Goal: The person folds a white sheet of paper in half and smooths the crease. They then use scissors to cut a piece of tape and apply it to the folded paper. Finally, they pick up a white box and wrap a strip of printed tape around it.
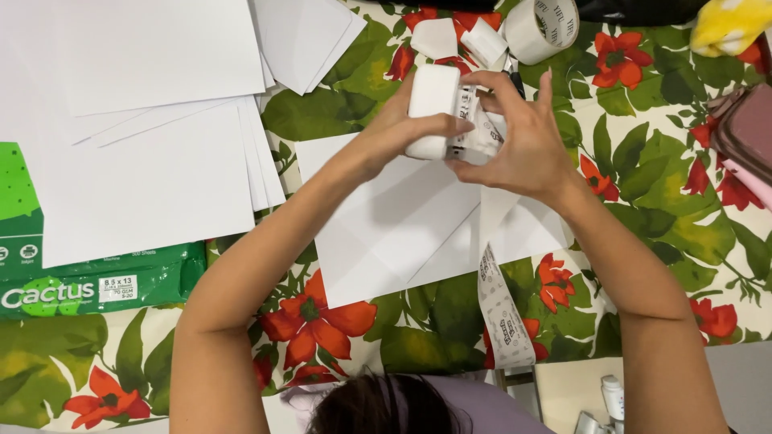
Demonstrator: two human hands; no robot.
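Gripping a small white rounded device (pixel 433 108), the left hand (pixel 386 137) has its fingers wrapped over the body and clamped on it, thumb across the lower edge. The device is held above the table (pixel 643 161), just over the middle of a creased white sheet of paper (pixel 386 233). The right hand (pixel 523 145) meets it from the other side; its fingers are pinched on a printed white strip (pixel 503 309) where the strip leaves the device. The strip runs down from the hands, across the sheet, and trails toward the near edge of the table.

The table carries a cloth patterned with red flowers and green leaves. To the left lies a loose stack of white paper sheets (pixel 153 161), partly covering a green wrapped paper ream (pixel 88 289). Beyond the hands sit a roll of pale tape (pixel 543 28) and two small white folded pieces (pixel 458 38), close together. A yellow object (pixel 728 24) lies at the far right corner, and a pink pouch (pixel 748 133) rests at the right edge, well apart from the hands.
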